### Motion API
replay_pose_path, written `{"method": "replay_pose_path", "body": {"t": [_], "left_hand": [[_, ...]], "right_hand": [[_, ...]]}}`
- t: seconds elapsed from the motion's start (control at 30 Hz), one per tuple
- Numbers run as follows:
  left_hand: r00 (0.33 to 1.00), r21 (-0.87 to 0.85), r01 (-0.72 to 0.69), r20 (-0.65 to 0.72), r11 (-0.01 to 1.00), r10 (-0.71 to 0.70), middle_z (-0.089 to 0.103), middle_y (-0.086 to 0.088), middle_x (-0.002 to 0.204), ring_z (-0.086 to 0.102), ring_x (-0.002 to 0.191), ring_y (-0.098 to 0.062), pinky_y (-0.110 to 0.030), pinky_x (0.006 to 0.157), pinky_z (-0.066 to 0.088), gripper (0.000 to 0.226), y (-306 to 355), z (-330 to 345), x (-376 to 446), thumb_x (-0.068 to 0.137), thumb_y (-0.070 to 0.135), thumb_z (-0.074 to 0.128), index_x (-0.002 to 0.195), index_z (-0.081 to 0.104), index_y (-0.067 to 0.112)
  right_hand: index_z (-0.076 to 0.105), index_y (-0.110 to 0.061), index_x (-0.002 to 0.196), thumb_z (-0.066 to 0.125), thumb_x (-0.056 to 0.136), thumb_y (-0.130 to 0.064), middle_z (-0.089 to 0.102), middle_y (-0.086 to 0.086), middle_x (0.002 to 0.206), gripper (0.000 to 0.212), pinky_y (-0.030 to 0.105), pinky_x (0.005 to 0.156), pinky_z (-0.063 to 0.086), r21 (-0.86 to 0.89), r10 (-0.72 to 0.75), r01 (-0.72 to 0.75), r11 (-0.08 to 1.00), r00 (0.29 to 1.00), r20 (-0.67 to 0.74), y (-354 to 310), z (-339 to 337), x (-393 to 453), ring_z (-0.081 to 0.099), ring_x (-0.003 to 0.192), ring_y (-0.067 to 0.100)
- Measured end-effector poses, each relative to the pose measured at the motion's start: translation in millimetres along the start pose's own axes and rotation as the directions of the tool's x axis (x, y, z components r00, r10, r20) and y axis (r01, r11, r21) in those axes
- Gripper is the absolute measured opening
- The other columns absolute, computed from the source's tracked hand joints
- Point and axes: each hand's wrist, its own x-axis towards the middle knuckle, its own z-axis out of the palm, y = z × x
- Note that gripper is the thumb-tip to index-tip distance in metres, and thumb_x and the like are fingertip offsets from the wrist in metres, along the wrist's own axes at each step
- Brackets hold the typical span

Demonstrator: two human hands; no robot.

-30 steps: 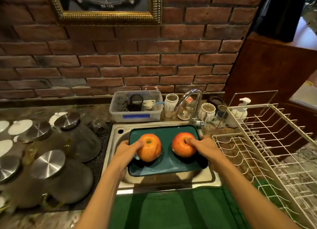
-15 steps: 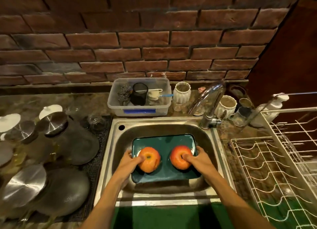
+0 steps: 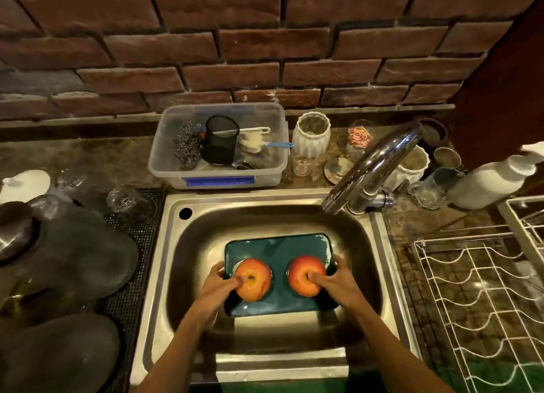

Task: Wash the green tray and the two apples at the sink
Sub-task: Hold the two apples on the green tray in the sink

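Observation:
The green tray (image 3: pixel 276 247) lies low inside the steel sink (image 3: pixel 379 263), with two red-orange apples on it. My left hand (image 3: pixel 217 283) grips the tray's left edge, its thumb pressing the left apple (image 3: pixel 253 279). My right hand (image 3: pixel 335 280) holds the right edge in the same way, thumb on the right apple (image 3: pixel 304 275). The fingers under the tray are hidden.
The chrome faucet (image 3: pixel 374 169) arches over the sink's back right corner. Behind the sink stand a clear plastic tub (image 3: pixel 217 169) of scrubbers, white cups and glasses. A white wire drying rack (image 3: pixel 477 298) and soap bottle (image 3: pixel 488 180) are on the right, dark lidded jars (image 3: pixel 67 254) on the left.
Both hands have lowered the tray with the apples from rim height down into the sink basin. The camera has tilted down and closer.

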Motion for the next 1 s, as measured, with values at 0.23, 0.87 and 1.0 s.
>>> {"method": "replay_pose_path", "body": {"t": [0.23, 0.87, 1.0], "left_hand": [[1.000, 0.022, 0.015, 0.006, 1.000, -0.015, 0.064, -0.011, 0.123, 0.064, 0.111, -0.030, -0.050, 0.101, 0.051, 0.065, -6, 1, 22, 0.085, 0.005, 0.074, 0.142, 0.044, 0.012], [0.996, -0.019, 0.033, 0.082, 0.999, -0.031, 0.077, 0.012, 0.093, 0.075, 0.087, -0.010, -0.023, 0.065, 0.059, 0.035, -29, -4, 53, 0.072, 0.026, 0.079, 0.102, 0.063, 0.038], [0.997, -0.024, 0.034, 0.069, 0.999, -0.032, 0.073, 0.007, 0.103, 0.075, 0.089, -0.015, -0.024, 0.066, 0.059, 0.035, -30, -3, 54, 0.078, 0.026, 0.079, 0.104, 0.060, 0.039]], "right_hand": [[0.044, -0.013, 0.140, 0.090, 0.069, -0.024, 0.060, -0.001, 0.117, 0.085, 0.037, 0.098, 0.050, -0.021, 0.047, -0.048, 0.999, 0.999, -0.022, 18, 8, 21, 0.059, 0.110, 0.020], [0.046, -0.028, 0.132, 0.086, 0.073, -0.030, 0.060, -0.013, 0.105, 0.071, 0.032, 0.085, 0.049, 0.024, 0.066, -0.066, 0.998, 0.998, 0.002, 36, 17, 39, 0.059, 0.093, 0.008], [0.045, -0.018, 0.142, 0.086, 0.073, -0.031, 0.060, -0.004, 0.116, 0.082, 0.035, 0.090, 0.050, 0.006, 0.063, -0.063, 0.998, 0.998, 0.002, 34, 17, 39, 0.059, 0.104, 0.017]]}}
